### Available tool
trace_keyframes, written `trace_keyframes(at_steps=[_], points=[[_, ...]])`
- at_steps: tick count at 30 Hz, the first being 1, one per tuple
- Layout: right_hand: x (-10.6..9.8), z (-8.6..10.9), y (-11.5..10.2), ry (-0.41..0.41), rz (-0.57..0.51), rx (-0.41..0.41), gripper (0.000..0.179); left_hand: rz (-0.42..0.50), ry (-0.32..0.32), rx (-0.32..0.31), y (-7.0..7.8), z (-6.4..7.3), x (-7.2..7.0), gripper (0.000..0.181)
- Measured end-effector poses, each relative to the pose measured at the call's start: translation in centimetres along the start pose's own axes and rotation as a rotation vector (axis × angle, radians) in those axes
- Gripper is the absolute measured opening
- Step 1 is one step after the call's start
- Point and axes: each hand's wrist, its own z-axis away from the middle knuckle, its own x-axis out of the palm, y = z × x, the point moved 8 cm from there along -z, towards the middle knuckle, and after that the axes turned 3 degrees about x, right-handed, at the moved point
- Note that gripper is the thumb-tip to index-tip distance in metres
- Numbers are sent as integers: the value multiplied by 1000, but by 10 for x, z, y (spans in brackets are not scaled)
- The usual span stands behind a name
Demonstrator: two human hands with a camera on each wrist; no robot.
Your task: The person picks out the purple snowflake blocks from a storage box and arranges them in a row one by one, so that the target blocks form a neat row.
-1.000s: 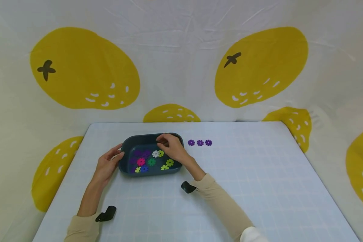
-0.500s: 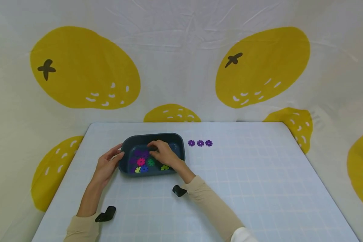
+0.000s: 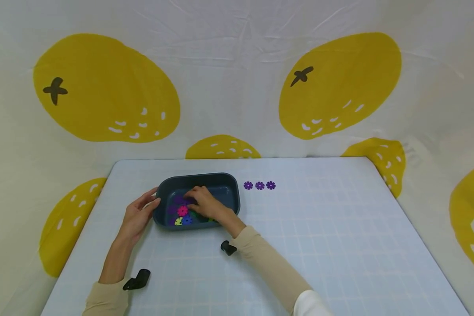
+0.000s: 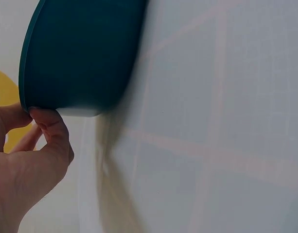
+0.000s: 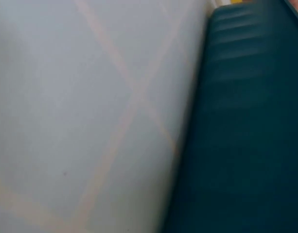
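Observation:
A dark teal rectangular tray (image 3: pixel 230 199) with rounded corners stands on the table, several flower-shaped plastic discs on its floor. My left hand (image 3: pixel 137 216) holds the tray's left end; the left wrist view shows the thumb (image 4: pixel 52 127) bent against its outer wall. Inside the tray, my right hand (image 3: pixel 209 205) reaches over the purple discs (image 3: pixel 178 200), thumb and fingers apart, nothing visible between them. Close to its thumb lie a pink disc (image 3: pixel 182 211), a blue disc (image 3: pixel 187 219) and a yellow disc (image 3: pixel 178 221). The hand partly covers the green ones.
Three purple discs (image 3: pixel 259 185) lie in a row on the table right of the tray. A pale checked cloth (image 3: pixel 332 237) covers the table. Behind rises a white curtain (image 3: pixel 229 87) with yellow fruit prints. Each wrist bears a small black camera mount (image 3: pixel 137 279).
My right hand has moved left and slightly nearer inside the tray, from the back right to the purple discs. The left hand keeps its place at the tray's end.

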Motion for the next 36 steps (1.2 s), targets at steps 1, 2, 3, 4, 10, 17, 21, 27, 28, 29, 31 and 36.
trace_keyframes(at_steps=[1,2,3,4,10,17,21,27,28,29,31,36], points=[[1,0,0,-4,1,-5,32,-3,3,-2,0,0,-1,59],[2,-1,0,-5,4,-6,32,-5,5,-5,-1,0,-1,59],[2,-1,0,-5,5,-9,31,-7,5,-8,-1,0,-1,59],[3,-1,0,-3,11,-12,31,-7,7,-9,-1,0,-1,59],[3,-1,-1,0,32,-20,32,-7,9,3,1,0,-1,58],[1,1,-4,20,37,-80,27,-7,7,0,0,2,-1,58],[-5,8,-6,36,15,-110,25,26,-4,3,-1,0,1,60],[-17,20,-4,55,-49,-124,21,48,-11,7,-1,-3,2,60],[-19,21,-4,66,-58,-139,21,38,-5,7,-1,-4,1,60],[-21,22,-4,75,-65,-153,20,35,0,6,-2,-4,1,60],[-24,24,-4,93,-72,-177,20,27,8,1,-2,-4,-1,59],[-33,29,0,137,-75,-178,20,33,15,-9,-2,-3,0,60]])
